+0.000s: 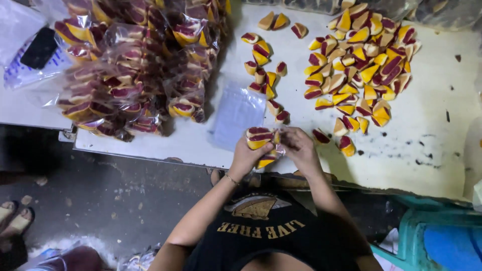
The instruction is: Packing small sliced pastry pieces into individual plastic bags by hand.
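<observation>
Left hand (246, 155): closed around a small clear bag (268, 153) – striped wedge sweets (258, 137) stacked on top, at the table's near edge.
Right hand (299, 145): fingers curled, pinching the bag's mouth.
Table (427, 145): loose wedges (359, 55) heaped – filled bags (130, 65) piled well apart.

Bright table (427, 150), dark floor, corners perhaps slightly blurred

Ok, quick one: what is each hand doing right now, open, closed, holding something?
Left hand: closed on a clear bag of sweets, red, cream and yellow wedges.
Right hand: fingers curled at the same bag's edge; a full grip cannot be told.
</observation>
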